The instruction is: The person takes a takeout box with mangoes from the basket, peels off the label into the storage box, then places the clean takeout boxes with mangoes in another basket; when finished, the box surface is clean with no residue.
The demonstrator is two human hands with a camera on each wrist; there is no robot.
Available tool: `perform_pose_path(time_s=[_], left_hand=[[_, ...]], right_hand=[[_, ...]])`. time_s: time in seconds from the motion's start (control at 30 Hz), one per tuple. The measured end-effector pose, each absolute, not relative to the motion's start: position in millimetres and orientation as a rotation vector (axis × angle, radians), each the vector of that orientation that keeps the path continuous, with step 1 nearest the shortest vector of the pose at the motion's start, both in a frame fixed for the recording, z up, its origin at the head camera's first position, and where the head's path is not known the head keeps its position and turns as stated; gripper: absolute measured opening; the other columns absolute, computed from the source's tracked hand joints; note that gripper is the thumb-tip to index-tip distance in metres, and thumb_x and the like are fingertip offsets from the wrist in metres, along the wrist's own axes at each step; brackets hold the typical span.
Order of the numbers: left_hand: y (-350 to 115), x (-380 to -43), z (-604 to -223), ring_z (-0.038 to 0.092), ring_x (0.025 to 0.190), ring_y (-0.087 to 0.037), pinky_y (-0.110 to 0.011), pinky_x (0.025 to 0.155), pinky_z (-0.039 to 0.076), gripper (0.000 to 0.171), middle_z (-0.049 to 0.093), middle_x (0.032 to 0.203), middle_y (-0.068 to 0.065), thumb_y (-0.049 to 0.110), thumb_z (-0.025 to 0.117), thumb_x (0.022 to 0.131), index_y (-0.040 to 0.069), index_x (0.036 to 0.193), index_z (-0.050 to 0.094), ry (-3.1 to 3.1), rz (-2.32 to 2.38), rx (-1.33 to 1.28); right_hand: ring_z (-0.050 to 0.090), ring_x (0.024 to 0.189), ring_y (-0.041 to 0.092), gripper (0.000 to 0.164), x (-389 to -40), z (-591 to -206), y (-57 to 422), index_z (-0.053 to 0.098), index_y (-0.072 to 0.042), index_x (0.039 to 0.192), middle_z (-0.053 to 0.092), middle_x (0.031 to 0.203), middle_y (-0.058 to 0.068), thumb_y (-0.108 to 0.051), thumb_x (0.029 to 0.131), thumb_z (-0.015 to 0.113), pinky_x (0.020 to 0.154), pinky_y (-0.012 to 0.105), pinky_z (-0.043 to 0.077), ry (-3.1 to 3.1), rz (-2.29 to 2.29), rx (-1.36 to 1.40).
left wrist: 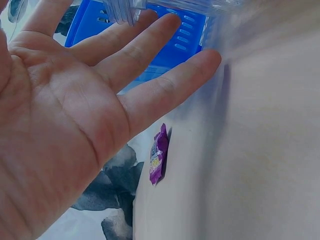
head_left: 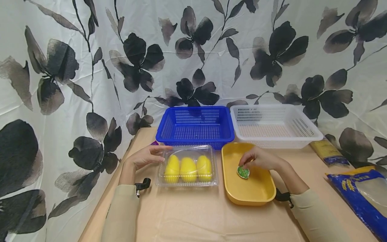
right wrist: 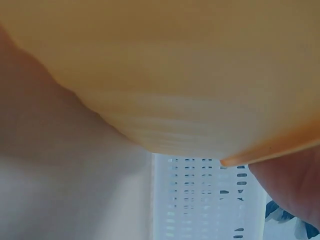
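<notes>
A clear plastic box (head_left: 187, 184) with its lid down holds three smooth yellow egg-shaped things (head_left: 188, 169). At its left side is my left hand (head_left: 150, 156), its fingers fairly straight and the fingertips at the box's edge. In the left wrist view, that palm (left wrist: 60, 115) faces the camera, near a piece of clear plastic (left wrist: 122, 11). My right hand (head_left: 261, 158) pinches a small green packet (head_left: 243, 172) inside a yellow tray (head_left: 251, 198). The right wrist view is mostly filled by the tray's outer wall (right wrist: 175, 75), which hides the fingertips and packet.
Behind stand a blue basket (head_left: 195, 139) and a white basket (head_left: 278, 141), side by side. A purple-wrapped packet (left wrist: 159, 155) lies left of the blue basket. On the right are a blue bag (head_left: 356, 191) and a smaller yellow-and-blue packet (head_left: 329, 153). A floral cloth hangs behind the table.
</notes>
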State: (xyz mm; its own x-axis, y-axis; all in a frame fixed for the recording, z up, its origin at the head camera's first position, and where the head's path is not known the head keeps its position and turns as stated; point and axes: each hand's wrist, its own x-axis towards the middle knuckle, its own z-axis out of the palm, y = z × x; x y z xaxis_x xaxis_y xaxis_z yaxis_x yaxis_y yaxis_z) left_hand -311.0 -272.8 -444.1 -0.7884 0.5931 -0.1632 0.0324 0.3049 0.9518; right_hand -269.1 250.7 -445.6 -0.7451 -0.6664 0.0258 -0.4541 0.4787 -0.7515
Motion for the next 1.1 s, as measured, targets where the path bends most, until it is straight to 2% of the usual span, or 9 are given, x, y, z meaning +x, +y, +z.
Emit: perform_pose_path(time_s=[0.23,0.47,0.73,1.1], left_hand=[[-272.5,-309.7,-443.8,0.024,0.158,-0.039,-0.07,0.122,0.024,0.06,0.041,0.165,-0.01,0.011,0.076,0.094,0.015,0.151,0.056,2.082,1.508,0.55],[-272.7,-310.4,-443.9,0.025,0.158,-0.039,-0.068,0.123,0.025,0.06,0.041,0.165,-0.011,0.01,0.074,0.095,0.013,0.152,0.055,2.068,1.519,0.563],[-271.5,-309.9,-443.8,0.026,0.157,-0.039,-0.067,0.123,0.027,0.061,0.042,0.164,-0.01,0.012,0.076,0.093,0.015,0.151,0.056,2.081,1.517,0.551],[-271.5,-309.4,-443.6,0.026,0.157,-0.038,-0.069,0.123,0.025,0.059,0.043,0.164,-0.01,0.011,0.075,0.094,0.014,0.15,0.057,2.084,1.515,0.551]], right_hand=[[0.072,0.085,0.013,0.015,-265.2,-444.7,245.5,0.082,-0.008,0.097,0.08,0.095,0.003,0.002,0.088,0.076,0.08,0.023,0.06,2.503,-1.028,-0.991],[0.069,0.08,0.008,0.017,-265.2,-447.8,242.0,0.084,-0.013,0.094,0.08,0.093,-0.003,0.001,0.086,0.078,0.076,0.021,0.059,2.56,-0.944,-0.948],[0.066,0.077,0.005,0.021,-266.1,-452.9,241.5,0.08,-0.013,0.084,0.077,0.083,-0.006,0.008,0.081,0.075,0.072,0.022,0.058,2.567,-0.905,-1.015],[0.058,0.074,0.003,0.016,-261.4,-451.0,234.5,0.081,-0.016,0.086,0.074,0.083,-0.008,0.0,0.081,0.082,0.068,0.02,0.052,2.677,-0.713,-0.96]])
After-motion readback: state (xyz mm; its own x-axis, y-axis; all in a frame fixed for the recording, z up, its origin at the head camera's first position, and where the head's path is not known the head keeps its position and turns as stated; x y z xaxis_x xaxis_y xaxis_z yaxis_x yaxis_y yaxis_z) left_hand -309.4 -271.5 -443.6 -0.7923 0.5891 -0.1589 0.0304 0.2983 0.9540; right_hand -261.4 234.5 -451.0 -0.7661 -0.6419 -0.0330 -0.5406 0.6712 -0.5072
